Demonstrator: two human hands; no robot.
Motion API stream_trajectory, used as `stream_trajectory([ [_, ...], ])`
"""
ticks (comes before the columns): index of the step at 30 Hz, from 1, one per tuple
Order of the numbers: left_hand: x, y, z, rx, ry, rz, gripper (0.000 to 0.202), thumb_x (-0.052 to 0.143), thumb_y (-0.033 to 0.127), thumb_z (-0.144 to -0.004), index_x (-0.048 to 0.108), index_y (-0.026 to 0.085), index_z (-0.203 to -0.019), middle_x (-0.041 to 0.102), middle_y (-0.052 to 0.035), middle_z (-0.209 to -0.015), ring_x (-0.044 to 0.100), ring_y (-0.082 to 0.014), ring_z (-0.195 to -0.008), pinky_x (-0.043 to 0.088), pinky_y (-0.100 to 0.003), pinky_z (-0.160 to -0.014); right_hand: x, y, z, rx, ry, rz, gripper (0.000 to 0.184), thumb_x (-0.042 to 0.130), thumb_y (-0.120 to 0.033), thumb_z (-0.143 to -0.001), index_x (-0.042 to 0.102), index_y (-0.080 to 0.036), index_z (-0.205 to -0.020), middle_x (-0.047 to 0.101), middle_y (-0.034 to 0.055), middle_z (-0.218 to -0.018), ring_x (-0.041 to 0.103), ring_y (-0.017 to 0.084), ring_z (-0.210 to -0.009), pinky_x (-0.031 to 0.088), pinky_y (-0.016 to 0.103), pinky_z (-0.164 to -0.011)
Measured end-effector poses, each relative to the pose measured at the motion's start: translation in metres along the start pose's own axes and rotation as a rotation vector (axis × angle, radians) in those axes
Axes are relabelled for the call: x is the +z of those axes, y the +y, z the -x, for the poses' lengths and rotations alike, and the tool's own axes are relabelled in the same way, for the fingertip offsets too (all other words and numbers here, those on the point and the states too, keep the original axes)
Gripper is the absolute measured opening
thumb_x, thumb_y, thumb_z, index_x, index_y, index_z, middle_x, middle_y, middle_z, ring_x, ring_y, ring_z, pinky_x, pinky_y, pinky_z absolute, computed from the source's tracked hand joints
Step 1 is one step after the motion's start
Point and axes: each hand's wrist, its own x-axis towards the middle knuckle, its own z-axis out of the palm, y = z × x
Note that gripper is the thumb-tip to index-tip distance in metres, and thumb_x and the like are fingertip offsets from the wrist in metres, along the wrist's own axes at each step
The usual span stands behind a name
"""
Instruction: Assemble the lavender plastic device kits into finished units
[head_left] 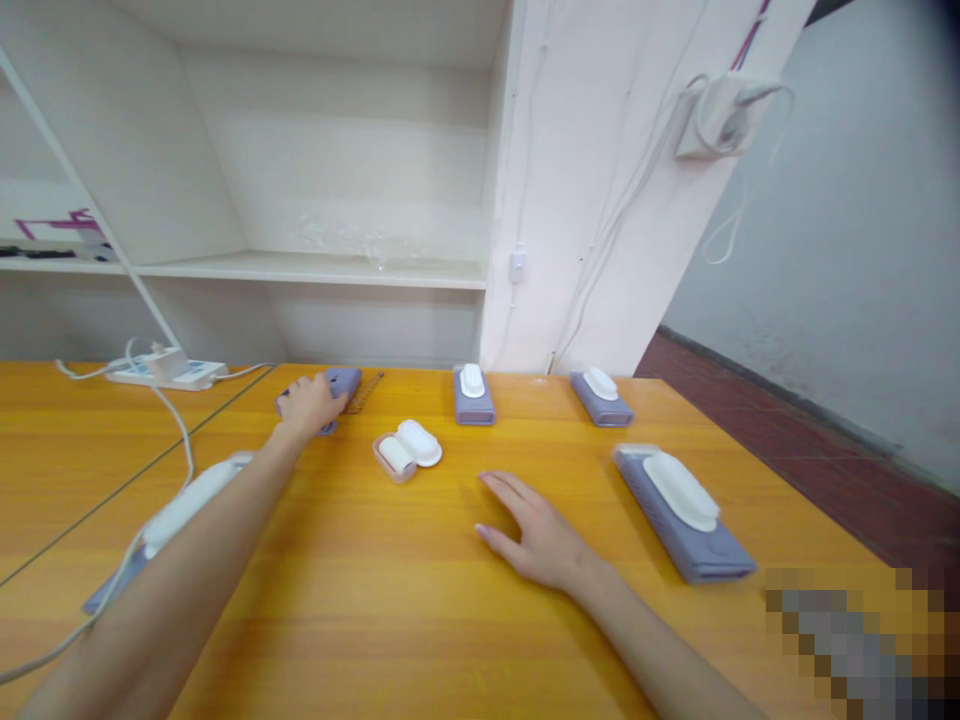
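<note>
My left hand [311,402] reaches far across the orange table [420,600] and closes over a purple flat case [341,385] at the back edge. My right hand [532,535] lies flat on the table with fingers stretched out, holding nothing. Between the hands sits a small open white case [407,450] with its lid flipped back. Two more purple cases, each with a white oval piece on top, sit at the back: one in the middle [474,396] and one to the right [601,397]. A bigger one [681,510] lies right of my right hand.
A white power strip [166,371] with a cable lies at the back left. Another purple case with a white piece [180,520] lies by my left forearm. White shelves [315,268] and a white pillar [600,200] stand behind the table. The table's right edge drops to a dark red floor [825,450].
</note>
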Motion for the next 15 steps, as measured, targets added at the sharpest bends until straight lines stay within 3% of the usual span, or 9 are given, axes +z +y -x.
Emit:
stream_trajectory([
  [9, -0.012, 0.009, 0.006, 0.011, 0.023, -0.005, 0.059, 0.048, 0.059, -0.069, 0.063, 0.01, -0.098, 0.059, -0.0208, -0.105, 0.052, -0.0367, -0.098, 0.04, -0.047, -0.077, -0.001, -0.001, 0.001, -0.006, -0.001, 0.018, 0.058, 0.051, -0.044, -0.083, 0.038, -0.021, -0.135, 0.042, 0.0091, -0.137, 0.04, 0.023, -0.124, 0.033, 0.04, -0.105],
  [12, -0.022, 0.016, 0.011, 0.07, 0.091, 0.041, 0.056, 0.046, 0.06, -0.071, 0.064, 0.011, -0.094, 0.06, -0.0181, -0.101, 0.053, -0.0334, -0.098, 0.042, -0.039, -0.077, 0.0, 0.001, 0.0, -0.008, 0.005, 0.013, 0.058, 0.05, -0.045, -0.083, 0.039, -0.021, -0.134, 0.043, 0.0091, -0.136, 0.041, 0.024, -0.123, 0.033, 0.041, -0.105],
  [15, -0.04, 0.032, 0.031, 0.179, 0.193, 0.133, 0.052, 0.047, 0.058, -0.072, 0.062, 0.013, -0.091, 0.059, -0.0142, -0.097, 0.053, -0.0295, -0.096, 0.042, -0.036, -0.081, 0.002, 0.002, 0.0, -0.013, 0.013, 0.011, 0.057, 0.05, -0.044, -0.084, 0.037, -0.022, -0.135, 0.043, 0.0091, -0.136, 0.041, 0.024, -0.123, 0.033, 0.042, -0.105],
])
